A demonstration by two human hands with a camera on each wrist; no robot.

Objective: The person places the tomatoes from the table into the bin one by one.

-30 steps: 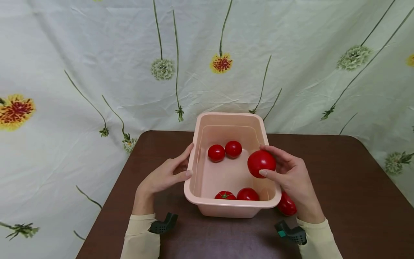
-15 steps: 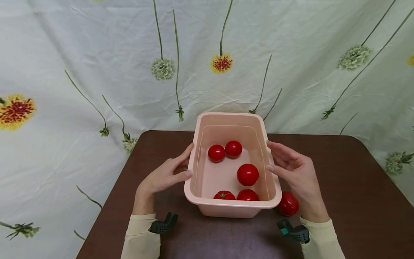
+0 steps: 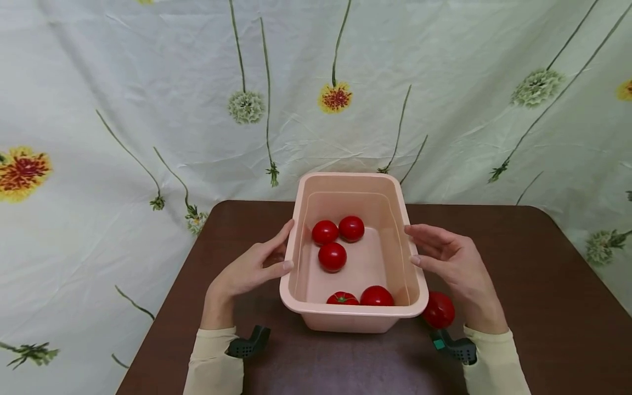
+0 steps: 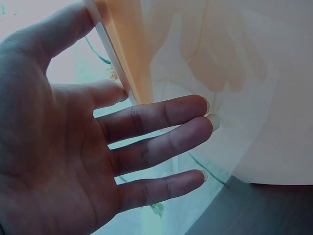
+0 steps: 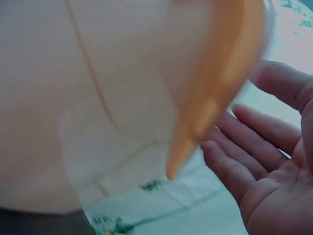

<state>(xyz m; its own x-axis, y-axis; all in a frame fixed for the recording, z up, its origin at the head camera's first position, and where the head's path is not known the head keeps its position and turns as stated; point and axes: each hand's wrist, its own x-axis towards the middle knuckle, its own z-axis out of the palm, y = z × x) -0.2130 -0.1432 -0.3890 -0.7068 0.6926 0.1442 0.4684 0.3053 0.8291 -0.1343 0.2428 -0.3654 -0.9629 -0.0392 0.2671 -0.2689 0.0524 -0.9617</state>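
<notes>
A pale pink plastic bin [image 3: 353,310] stands on the table and holds several red tomatoes. Two of them lie toward the back, with a third tomato [image 3: 332,257] close in front. Against the front wall are a tomato with a green star-shaped top [image 3: 343,298] and another plain red one [image 3: 377,296]. My left hand [image 3: 252,269] touches the bin's left rim with thumb and index finger; in the left wrist view the other fingers extend straight below the rim. Along the right rim, my right hand [image 3: 456,269] has loosely bent fingers and holds nothing.
A glossy red round item [image 3: 438,310], perhaps another tomato, lies on the dark brown table [image 3: 533,285] outside the bin's front right corner, near the right wrist. Behind the table hangs a pale flowered cloth [image 3: 197,82].
My right hand released a tomato into the bin and drew back to the right rim. That tomato rolled leftward toward the back pair. The left hand stayed at its rim.
</notes>
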